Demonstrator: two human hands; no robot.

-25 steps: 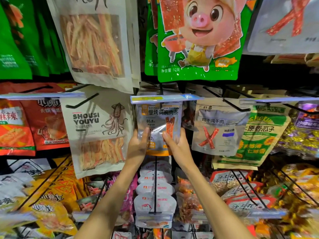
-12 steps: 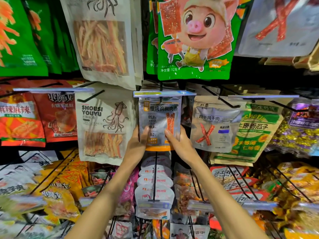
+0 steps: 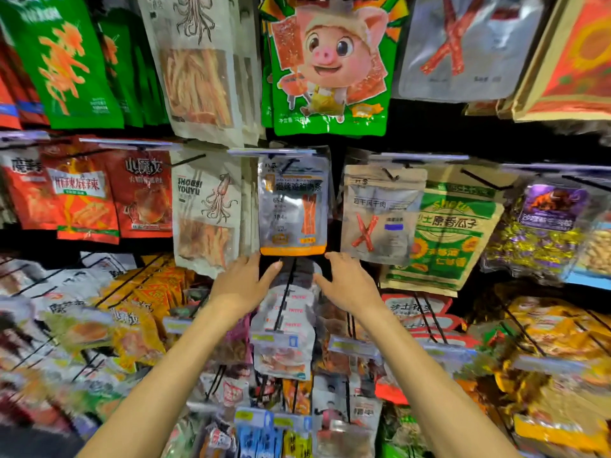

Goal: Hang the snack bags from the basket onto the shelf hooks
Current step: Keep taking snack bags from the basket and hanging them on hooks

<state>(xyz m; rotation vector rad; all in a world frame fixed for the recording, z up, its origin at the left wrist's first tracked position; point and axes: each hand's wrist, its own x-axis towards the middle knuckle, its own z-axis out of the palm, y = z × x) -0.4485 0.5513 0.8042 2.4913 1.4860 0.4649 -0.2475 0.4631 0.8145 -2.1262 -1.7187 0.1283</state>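
The left hand (image 3: 243,285) and right hand (image 3: 350,285) have dropped below the hanging snack bag (image 3: 292,209), fingers relaxed, holding nothing.

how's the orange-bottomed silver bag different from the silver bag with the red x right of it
The orange-bottomed silver bag has an orange band along its bottom and upright red strips; the red-x bag has a beige top and crossed strips. Both are silvery pouches hanging in the same row.

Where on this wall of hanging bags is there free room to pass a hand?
A narrow dark slot lies between the silver bag and the grey bag. A dark band runs under the pig bag, above the price rail. Below the left hand and right hand, the rows are packed with overlapping bags.
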